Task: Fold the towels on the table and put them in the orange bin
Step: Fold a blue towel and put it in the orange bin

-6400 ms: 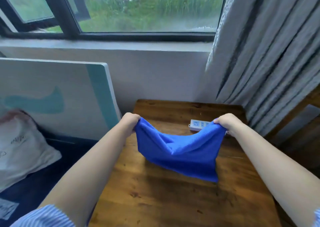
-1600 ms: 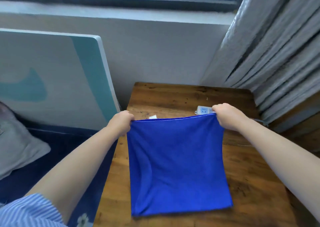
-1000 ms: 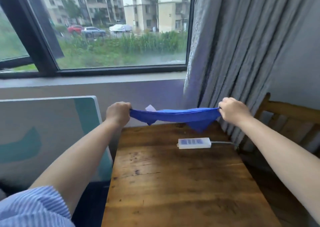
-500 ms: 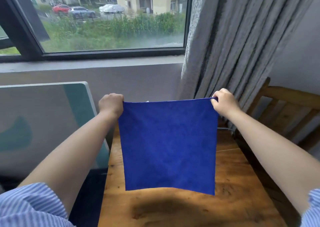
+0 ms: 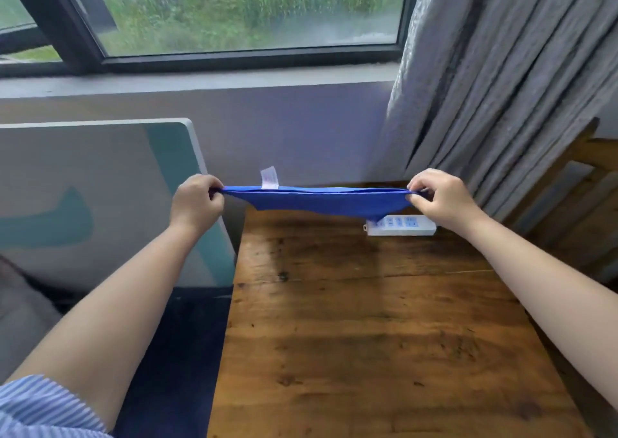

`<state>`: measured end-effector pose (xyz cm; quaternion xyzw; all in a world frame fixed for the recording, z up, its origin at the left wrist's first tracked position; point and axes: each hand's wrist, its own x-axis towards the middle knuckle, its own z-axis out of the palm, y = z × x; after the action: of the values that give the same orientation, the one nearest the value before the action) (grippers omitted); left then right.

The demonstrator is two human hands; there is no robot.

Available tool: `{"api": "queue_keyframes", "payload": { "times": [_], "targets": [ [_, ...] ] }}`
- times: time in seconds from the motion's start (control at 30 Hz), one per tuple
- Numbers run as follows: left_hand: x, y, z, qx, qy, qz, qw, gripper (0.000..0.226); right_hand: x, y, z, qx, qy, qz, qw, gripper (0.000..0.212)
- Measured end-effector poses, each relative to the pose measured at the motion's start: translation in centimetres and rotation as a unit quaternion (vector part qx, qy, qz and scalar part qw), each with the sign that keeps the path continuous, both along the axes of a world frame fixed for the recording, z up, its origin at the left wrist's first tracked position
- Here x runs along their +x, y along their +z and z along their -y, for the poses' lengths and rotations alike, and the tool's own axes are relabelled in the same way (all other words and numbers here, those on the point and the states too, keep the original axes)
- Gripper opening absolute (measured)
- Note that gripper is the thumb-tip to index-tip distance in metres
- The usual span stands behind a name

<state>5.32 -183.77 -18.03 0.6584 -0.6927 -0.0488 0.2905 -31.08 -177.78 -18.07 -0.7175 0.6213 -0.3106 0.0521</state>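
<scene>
Two corners of the blue microfibre towel (image 5: 317, 201) are pinched, one in my left hand (image 5: 195, 202), one in my right hand (image 5: 441, 200), stretched above the wooden bench (image 5: 368, 320). If either pinch loosens, that side drops and snags the white power strip (image 5: 401, 226).

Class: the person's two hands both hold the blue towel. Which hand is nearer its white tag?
The left hand. The white tag stands up from the blue towel close to that grip; the right hand is much farther along.
</scene>
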Motion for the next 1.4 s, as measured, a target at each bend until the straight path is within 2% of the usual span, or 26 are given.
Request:
{"api": "queue_keyframes", "payload": {
  "times": [0.1, 0.2, 0.27, 0.33, 0.4, 0.47, 0.53, 0.77, 0.83, 0.9, 0.93, 0.97, 1.0, 1.03, 1.1, 1.17, 1.2, 1.23, 1.3, 1.4],
  "targets": [
    [1.6, -5.1, -4.0, 0.071, -0.049, 0.053, 0.995, 0.017, 0.1, -4.0, -3.4, 0.061, 0.09, -0.042, 0.993, 0.007],
    [2.6, -9.7, -8.2, 0.178, -0.099, 0.135, 0.97, 0.02, 0.5, -8.7, -7.2, 0.121, 0.147, -0.109, 0.976, 0.015],
    [2.9, -12.4, -10.6, 0.261, -0.135, 0.222, 0.93, 0.024, 1.0, -11.8, -9.8, 0.152, 0.185, -0.192, 0.952, 0.02],
    [2.8, -14.7, -12.9, 0.328, -0.171, 0.315, 0.874, 0.027, 2.0, -14.8, -12.5, 0.202, 0.205, -0.297, 0.911, 0.023],
    [2.5, -16.9, -14.9, 0.368, -0.202, 0.381, 0.824, 0.028, 2.5, -17.5, -14.9, 0.253, 0.21, -0.309, 0.893, 0.039],
    [2.3, -18.7, -16.7, 0.395, -0.205, 0.411, 0.795, 0.028, 3.1, -19.6, -16.7, 0.266, 0.191, -0.313, 0.892, 0.045],
    [2.3, -20.0, -18.3, 0.412, -0.201, 0.415, 0.786, 0.026, 3.6, -20.9, -17.8, 0.266, 0.183, -0.323, 0.89, 0.046],
    [3.1, -23.3, -21.4, 0.414, -0.212, 0.405, 0.787, 0.024, 3.6, -22.6, -19.7, 0.235, 0.183, -0.345, 0.89, 0.041],
    [3.3, -23.8, -22.0, 0.402, -0.211, 0.378, 0.807, 0.021, 3.3, -22.8, -20.2, 0.229, 0.194, -0.328, 0.896, 0.038],
    [3.7, -24.2, -22.3, 0.393, -0.19, 0.293, 0.85, 0.011, 3.0, -22.8, -20.3, 0.219, 0.208, -0.29, 0.908, 0.033],
    [4.1, -24.3, -22.3, 0.399, -0.177, 0.235, 0.868, 0.015, 2.8, -22.7, -20.3, 0.248, 0.214, -0.257, 0.909, 0.028],
    [4.4, -24.4, -22.3, 0.422, -0.168, 0.183, 0.872, 0.024, 2.7, -22.5, -20.2, 0.305, 0.21, -0.226, 0.901, 0.022],
    [4.8, -24.3, -22.1, 0.458, -0.166, 0.15, 0.861, 0.031, 2.7, -22.3, -19.9, 0.375, 0.197, -0.219, 0.879, 0.021],
    [5.1, -24.3, -21.8, 0.505, -0.167, 0.136, 0.836, 0.032, 2.7, -22.1, -19.6, 0.456, 0.187, -0.217, 0.843, 0.026],
    [5.3, -23.9, -21.0, 0.606, -0.163, 0.126, 0.768, 0.028, 2.8, -21.7, -18.8, 0.58, 0.172, -0.189, 0.773, 0.033],
    [5.2, -23.3, -20.1, 0.675, -0.163, 0.095, 0.713, 0.028, 2.8, -21.2, -17.8, 0.648, 0.153, -0.117, 0.737, 0.033],
    [5.1, -22.8, -19.5, 0.694, -0.158, 0.064, 0.7, 0.03, 2.6, -20.9, -17.2, 0.674, 0.135, -0.057, 0.724, 0.031],
    [5.1, -22.4, -18.8, 0.702, -0.147, 0.023, 0.697, 0.031, 2.3, -20.6, -16.6, 0.686, 0.11, 0.009, 0.719, 0.03],
    [5.1, -21.4, -17.0, 0.687, -0.106, -0.065, 0.716, 0.033, 2.0, -19.8, -15.4, 0.657, 0.034, 0.134, 0.741, 0.031],
    [5.1, -20.0, -13.8, 0.62, -0.044, -0.21, 0.754, 0.032, 1.9, -19.3, -13.3, 0.526, -0.101, 0.308, 0.787, 0.036]
  ]
}}
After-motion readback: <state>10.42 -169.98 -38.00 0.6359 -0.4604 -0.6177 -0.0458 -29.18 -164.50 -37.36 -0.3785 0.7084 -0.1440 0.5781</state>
